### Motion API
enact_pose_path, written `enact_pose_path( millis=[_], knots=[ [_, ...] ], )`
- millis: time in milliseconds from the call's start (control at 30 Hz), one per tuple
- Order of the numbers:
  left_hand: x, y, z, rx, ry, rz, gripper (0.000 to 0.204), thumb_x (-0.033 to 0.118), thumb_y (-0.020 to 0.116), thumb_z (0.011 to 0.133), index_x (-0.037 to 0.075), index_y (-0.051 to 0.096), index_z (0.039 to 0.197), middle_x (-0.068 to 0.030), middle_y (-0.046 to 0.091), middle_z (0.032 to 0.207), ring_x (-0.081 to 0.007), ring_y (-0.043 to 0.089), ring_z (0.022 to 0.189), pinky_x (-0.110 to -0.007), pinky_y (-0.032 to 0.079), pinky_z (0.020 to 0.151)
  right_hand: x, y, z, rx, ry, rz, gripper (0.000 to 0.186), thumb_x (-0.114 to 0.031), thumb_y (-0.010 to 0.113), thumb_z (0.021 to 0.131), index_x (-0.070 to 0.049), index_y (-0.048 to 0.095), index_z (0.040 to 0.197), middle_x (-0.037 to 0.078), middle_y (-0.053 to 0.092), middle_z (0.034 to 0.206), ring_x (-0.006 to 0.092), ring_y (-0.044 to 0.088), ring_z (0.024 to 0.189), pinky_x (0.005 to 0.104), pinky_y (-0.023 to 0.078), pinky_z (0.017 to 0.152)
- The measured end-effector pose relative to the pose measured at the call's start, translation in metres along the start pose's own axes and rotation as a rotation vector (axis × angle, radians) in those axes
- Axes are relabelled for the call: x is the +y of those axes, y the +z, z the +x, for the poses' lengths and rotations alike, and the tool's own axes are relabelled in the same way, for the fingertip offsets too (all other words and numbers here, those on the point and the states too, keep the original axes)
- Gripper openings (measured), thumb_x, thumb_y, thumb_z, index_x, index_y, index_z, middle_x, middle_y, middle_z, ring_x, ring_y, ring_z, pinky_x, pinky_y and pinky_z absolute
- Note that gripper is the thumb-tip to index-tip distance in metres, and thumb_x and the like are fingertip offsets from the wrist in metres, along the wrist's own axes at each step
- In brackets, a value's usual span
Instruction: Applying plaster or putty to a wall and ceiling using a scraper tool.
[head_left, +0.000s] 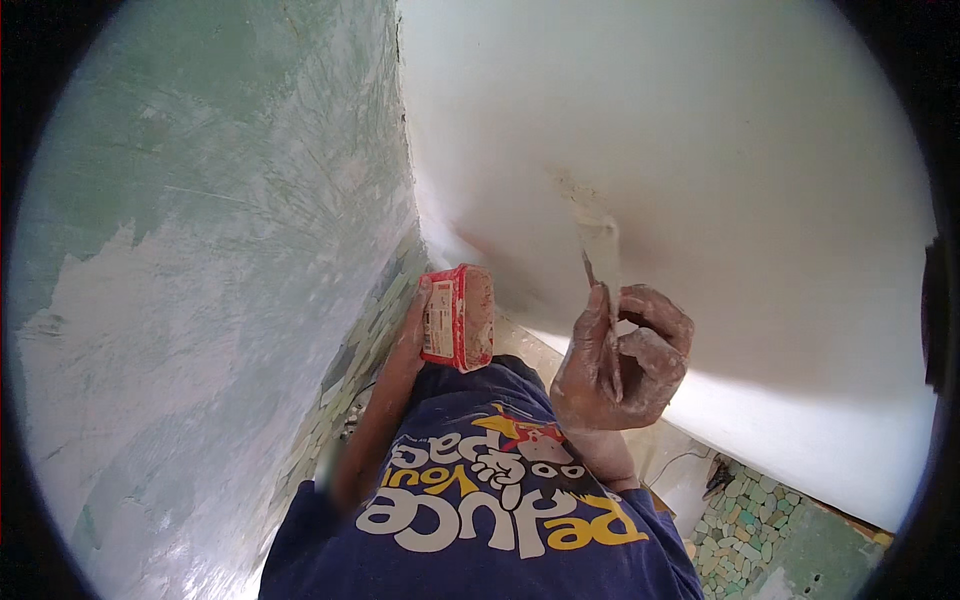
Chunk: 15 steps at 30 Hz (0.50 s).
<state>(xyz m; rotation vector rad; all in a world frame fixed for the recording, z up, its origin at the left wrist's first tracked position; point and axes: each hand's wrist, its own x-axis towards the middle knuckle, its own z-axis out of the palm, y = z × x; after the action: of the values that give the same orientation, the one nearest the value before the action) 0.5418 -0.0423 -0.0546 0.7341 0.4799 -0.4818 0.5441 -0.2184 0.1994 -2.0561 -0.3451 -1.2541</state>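
Note:
My left hand (pixel 416 318) is closed on a red plastic tub (pixel 459 318) with a pale label, held tilted in front of my waist. Dried, pale filler coats the tub's rim and inside. In my right hand (pixel 628 372), the fingers pinch the thin handle of a putty knife (pixel 598 238). Its blade, covered in whitish paste, points up at the white wall panel (pixel 740 170) and appears to touch it beside a small beige smear (pixel 570 186). Both hands are dusted with white. The fingers behind the tub are hidden.
On the left rises a green wall (pixel 200 190) with patchy white filler, meeting the white panel in a corner. Pebble-like tiles (pixel 745 530) cover an area at the lower right, with a dark object (pixel 716 474) and a thin cable near it. More stone-pattern tiling (pixel 345 385) runs below the green wall.

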Motion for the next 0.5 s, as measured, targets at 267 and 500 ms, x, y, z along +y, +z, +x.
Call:
enact_pose_path(
  millis=[267,500],
  knots=[
    [-0.005,-0.011,-0.016,0.003,0.009,-0.012,0.067,0.064,0.056,0.094,0.007,0.058,0.13,-0.01,0.067,0.12,-0.0189,0.068,0.1,-0.036,0.055,0.091,0.0,-0.03,0.017,-0.18,0.529,0.417,0.031,0.008,0.073,0.084,-0.004,0.046,0.091,0.02,0.063,0.103,0.0175,0.065,0.091,0.0301,0.058,0.074],
    [-0.002,-0.017,-0.018,-0.016,0.007,-0.019,0.067,0.063,0.056,0.094,0.008,0.058,0.13,-0.0098,0.068,0.119,-0.0186,0.068,0.099,-0.035,0.055,0.09,0.001,-0.073,0.061,-0.571,-0.181,0.012,0.021,0.006,0.067,0.08,-0.007,0.05,0.079,0.024,0.07,0.113,0.0369,0.07,0.102,0.0378,0.057,0.083]
  ],
)
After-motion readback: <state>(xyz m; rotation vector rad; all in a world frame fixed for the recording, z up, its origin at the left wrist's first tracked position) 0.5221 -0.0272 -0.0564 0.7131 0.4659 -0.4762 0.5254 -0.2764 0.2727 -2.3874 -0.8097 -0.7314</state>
